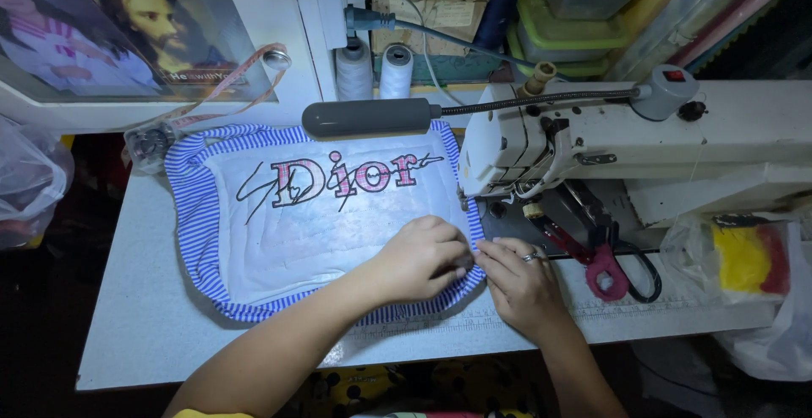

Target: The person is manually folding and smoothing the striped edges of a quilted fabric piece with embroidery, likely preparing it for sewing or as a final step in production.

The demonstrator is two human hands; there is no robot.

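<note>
Left hand [420, 257] grip pinching striped fabric edge [196, 215], right hand [520, 283] grip pinching it too

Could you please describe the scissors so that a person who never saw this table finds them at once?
Start at the white sewing machine on the right of the table. Just in front of its base, right of the right hand, lie the scissors. Their pink-red handles set them apart from the darker tool beside them.

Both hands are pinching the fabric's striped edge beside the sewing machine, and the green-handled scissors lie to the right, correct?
Not quite: the head view shows the scissors have pink-red handles, not green. Left hand and right hand do pinch the fabric's striped edge beside the sewing machine.
</note>
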